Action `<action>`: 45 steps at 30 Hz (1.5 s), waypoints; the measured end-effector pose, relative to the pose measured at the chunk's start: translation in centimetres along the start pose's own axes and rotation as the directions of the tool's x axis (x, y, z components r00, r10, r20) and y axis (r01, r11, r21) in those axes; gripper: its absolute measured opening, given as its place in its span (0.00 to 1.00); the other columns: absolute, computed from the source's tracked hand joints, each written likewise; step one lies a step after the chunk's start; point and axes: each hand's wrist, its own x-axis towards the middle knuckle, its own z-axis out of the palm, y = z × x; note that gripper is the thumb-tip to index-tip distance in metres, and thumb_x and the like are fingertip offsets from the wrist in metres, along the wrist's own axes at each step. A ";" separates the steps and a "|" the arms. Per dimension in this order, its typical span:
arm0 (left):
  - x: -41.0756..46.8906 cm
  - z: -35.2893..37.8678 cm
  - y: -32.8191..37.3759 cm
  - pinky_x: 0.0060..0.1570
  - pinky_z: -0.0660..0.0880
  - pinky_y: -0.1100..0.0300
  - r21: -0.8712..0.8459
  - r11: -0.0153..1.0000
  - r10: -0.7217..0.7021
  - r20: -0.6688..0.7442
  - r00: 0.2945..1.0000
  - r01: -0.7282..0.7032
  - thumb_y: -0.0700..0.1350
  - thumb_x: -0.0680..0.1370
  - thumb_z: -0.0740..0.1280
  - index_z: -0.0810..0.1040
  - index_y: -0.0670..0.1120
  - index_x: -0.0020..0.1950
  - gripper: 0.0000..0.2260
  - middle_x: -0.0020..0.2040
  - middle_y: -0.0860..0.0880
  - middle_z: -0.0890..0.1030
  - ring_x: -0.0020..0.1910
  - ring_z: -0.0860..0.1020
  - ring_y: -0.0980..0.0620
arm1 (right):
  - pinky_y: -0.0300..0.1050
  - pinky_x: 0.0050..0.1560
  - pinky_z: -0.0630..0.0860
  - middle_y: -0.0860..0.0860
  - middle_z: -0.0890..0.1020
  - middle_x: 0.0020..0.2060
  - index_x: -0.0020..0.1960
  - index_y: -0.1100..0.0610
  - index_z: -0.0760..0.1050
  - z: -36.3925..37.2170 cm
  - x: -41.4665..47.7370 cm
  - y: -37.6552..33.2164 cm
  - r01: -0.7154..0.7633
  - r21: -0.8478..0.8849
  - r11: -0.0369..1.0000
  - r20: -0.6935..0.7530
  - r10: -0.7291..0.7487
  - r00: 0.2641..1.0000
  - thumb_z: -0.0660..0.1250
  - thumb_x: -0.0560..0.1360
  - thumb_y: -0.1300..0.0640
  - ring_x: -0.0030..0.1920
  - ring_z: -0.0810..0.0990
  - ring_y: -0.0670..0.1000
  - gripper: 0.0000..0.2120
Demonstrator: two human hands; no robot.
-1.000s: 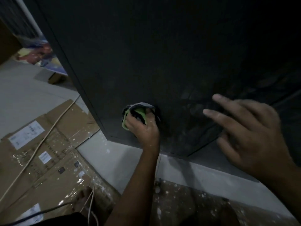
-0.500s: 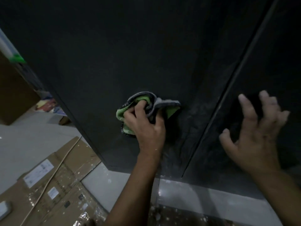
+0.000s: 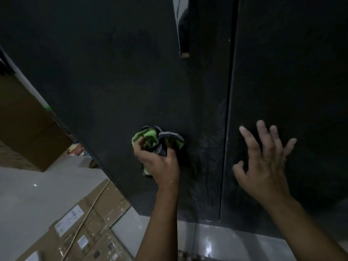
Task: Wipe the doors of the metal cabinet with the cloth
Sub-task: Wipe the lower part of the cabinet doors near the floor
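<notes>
A dark metal cabinet fills most of the head view. Its left door point(image 3: 116, 76) and right door point(image 3: 293, 68) meet at a vertical seam point(image 3: 227, 129). My left hand point(image 3: 160, 164) grips a bunched green and grey cloth point(image 3: 150, 137) and presses it against the lower part of the left door. My right hand point(image 3: 263, 162) has its fingers spread and straight over the lower right door, just right of the seam; contact with the metal is unclear. A long handle point(image 3: 183, 34) hangs on the left door above.
Flattened cardboard sheets point(image 3: 79, 232) with labels and paint spots lie on the pale floor point(image 3: 28, 185) at the lower left. A thin stick point(image 3: 84, 221) lies across them. A brown box point(image 3: 22, 125) stands at the left. Glossy tiles point(image 3: 216, 242) run below the cabinet.
My left hand has carried the cloth up the left door from near its bottom edge. The view has risen, showing the seam and handle. My right hand has shifted onto the right door.
</notes>
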 end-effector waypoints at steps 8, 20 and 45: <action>-6.0 2.9 -1.7 0.63 0.65 0.49 0.195 0.711 0.514 0.511 0.689 -0.675 0.45 0.74 0.62 0.68 0.48 0.70 0.23 0.68 0.46 0.65 0.62 0.68 0.45 | 0.76 0.71 0.39 0.52 0.49 0.79 0.80 0.49 0.50 1.6 0.0 0.2 0.010 -0.008 1.000 -0.076 -0.011 0.997 0.72 0.66 0.59 0.80 0.39 0.53 0.49; 1.4 1.5 -0.3 0.62 0.63 0.50 0.130 0.637 0.665 0.406 0.627 -0.760 0.46 0.76 0.60 0.69 0.49 0.68 0.20 0.65 0.47 0.71 0.60 0.72 0.44 | 0.67 0.73 0.33 0.43 0.44 0.81 0.79 0.48 0.56 2.1 0.1 1.6 0.092 -0.028 0.995 -0.152 -0.095 0.984 0.60 0.68 0.56 0.81 0.44 0.52 0.39; 2.3 1.1 0.2 0.57 0.64 0.50 0.127 0.463 0.681 0.583 0.444 -0.877 0.48 0.77 0.62 0.69 0.54 0.67 0.18 0.64 0.51 0.69 0.56 0.70 0.45 | 0.65 0.76 0.35 0.43 0.54 0.79 0.79 0.46 0.57 0.8 0.2 1.1 -0.010 0.059 0.998 -0.078 0.015 0.997 0.59 0.70 0.51 0.80 0.46 0.47 0.37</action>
